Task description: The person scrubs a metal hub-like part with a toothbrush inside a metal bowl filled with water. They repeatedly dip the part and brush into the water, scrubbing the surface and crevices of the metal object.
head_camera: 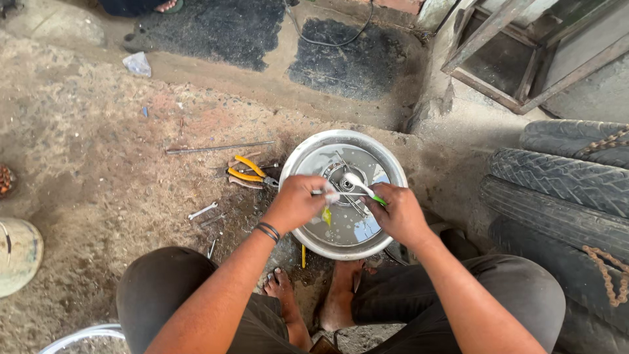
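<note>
I squat over a round metal basin point(308, 152) holding murky liquid and a round metal part point(342, 176). My left hand point(298, 202) pinches a small metal piece with a pale cloth scrap over the basin. My right hand point(397, 213) grips a white brush with a green handle point(364, 189), its head pointing at the piece in my left hand. Both hands meet above the basin's middle.
Yellow-handled pliers point(247, 174), a long metal rod point(219, 148) and small wrenches point(202, 211) lie on the dirt at the left. Stacked tyres point(563, 190) with a rusty chain stand at the right. A metal frame point(511, 59) sits at the back right.
</note>
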